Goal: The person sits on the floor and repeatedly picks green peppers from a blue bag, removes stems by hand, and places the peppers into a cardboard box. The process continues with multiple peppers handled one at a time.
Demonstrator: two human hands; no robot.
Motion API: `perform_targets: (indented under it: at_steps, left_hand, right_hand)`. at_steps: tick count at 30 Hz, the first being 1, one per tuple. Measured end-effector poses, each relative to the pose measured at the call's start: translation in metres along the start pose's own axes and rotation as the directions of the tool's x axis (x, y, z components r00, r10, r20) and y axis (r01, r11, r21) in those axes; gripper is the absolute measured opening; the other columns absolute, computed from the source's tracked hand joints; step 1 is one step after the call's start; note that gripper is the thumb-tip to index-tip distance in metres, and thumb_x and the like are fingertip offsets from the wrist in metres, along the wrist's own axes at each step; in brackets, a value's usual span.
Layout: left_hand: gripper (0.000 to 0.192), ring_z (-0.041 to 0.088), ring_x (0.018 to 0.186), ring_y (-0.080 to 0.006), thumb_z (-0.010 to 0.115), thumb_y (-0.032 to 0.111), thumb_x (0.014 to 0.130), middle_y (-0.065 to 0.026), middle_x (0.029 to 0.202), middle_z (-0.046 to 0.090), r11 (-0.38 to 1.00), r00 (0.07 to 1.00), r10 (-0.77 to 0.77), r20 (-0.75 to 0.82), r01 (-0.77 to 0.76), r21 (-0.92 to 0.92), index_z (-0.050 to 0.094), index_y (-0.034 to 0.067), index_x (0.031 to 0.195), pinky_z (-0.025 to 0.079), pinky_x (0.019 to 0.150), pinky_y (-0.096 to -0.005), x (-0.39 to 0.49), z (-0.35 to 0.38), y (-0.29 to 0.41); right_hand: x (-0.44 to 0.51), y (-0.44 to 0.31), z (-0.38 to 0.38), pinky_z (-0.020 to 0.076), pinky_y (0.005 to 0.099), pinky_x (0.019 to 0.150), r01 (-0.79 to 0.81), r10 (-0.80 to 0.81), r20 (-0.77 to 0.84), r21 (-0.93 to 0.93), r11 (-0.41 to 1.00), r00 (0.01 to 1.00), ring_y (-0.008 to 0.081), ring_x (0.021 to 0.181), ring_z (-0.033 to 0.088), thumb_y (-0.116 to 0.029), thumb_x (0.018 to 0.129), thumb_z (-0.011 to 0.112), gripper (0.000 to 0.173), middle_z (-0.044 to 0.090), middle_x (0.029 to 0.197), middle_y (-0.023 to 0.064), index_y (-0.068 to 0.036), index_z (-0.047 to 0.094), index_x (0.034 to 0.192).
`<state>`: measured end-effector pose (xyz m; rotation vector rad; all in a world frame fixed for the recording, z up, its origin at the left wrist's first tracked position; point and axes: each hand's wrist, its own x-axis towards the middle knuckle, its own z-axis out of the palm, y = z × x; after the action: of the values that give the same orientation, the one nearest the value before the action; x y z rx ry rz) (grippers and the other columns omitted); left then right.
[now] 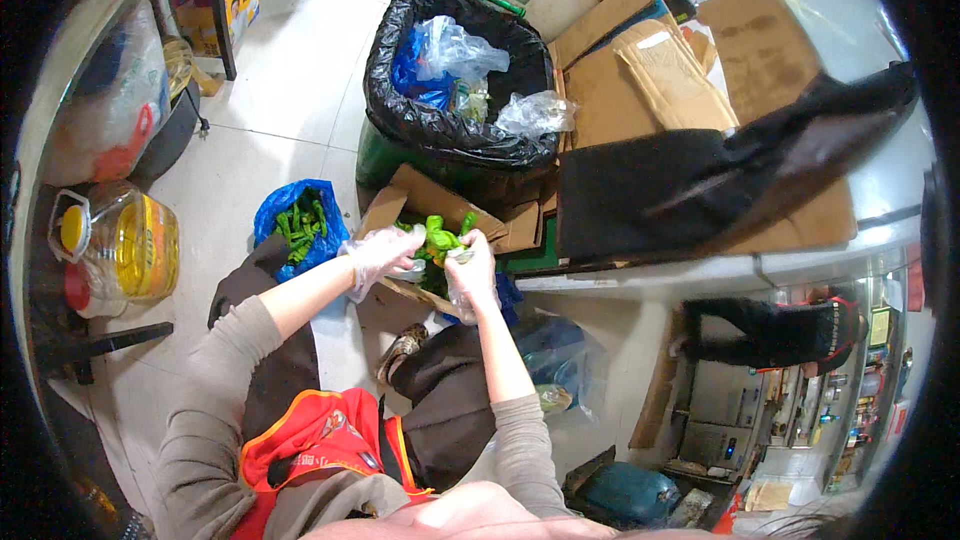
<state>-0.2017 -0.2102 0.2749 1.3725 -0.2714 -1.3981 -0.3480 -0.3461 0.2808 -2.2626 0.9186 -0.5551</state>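
Observation:
Both my hands wear thin clear plastic gloves and meet over an open cardboard box (420, 191) on the floor before me. My right hand (472, 274) grips green peppers (442, 240) at the box's middle. Close on its left, my left hand (386, 255) has its fingers drawn together near the peppers; whether it holds one is hard to tell. More green peppers lie partly hidden in the box under my hands. A blue plastic bag (262, 214) stands on the floor to the left, its mouth spread, with green pepper pieces or stems (301, 229) inside.
A bin lined with a black bag (382, 112) and holding plastic bags stands beyond the box. At right, flattened cardboard (765, 52) and a black sheet (652, 195) lie on a surface. Yellow oil jugs (146, 244) stand left. Another person (795, 330) is farther off at right.

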Motion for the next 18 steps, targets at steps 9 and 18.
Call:
perform_targets:
  at_steps: [9,18]
  left_hand:
    - [0.046,0.065,0.086,-0.0208,0.066,0.039,0.085,-0.0137,0.100,0.065,0.999,0.999,-0.041,-0.019,0.041,-0.016,0.060,-0.003,0.105,0.053,0.069,-0.0320,0.031,0.015,-0.005]
    - [0.046,0.053,0.116,-0.0329,0.067,0.013,0.078,-0.0146,0.122,0.057,0.139,0.693,0.670,0.267,-0.470,0.872,0.055,0.008,0.122,0.042,0.100,-0.0391,0.021,0.029,0.002]
  right_hand:
    - [0.006,0.005,-0.003,0.0474,0.0368,0.080,-0.061,0.059,0.080,0.019,0.998,0.995,0.0297,0.088,0.059,-0.011,0.068,0.071,0.028,0.061,0.091,0.0164,-0.003,0.058,0.091]
    - [0.010,-0.007,0.002,0.0454,0.0362,0.086,0.078,-0.090,0.154,0.079,0.994,0.984,0.0294,0.092,0.059,-0.010,0.066,0.073,0.030,0.062,0.094,0.0148,-0.002,0.062,0.092]
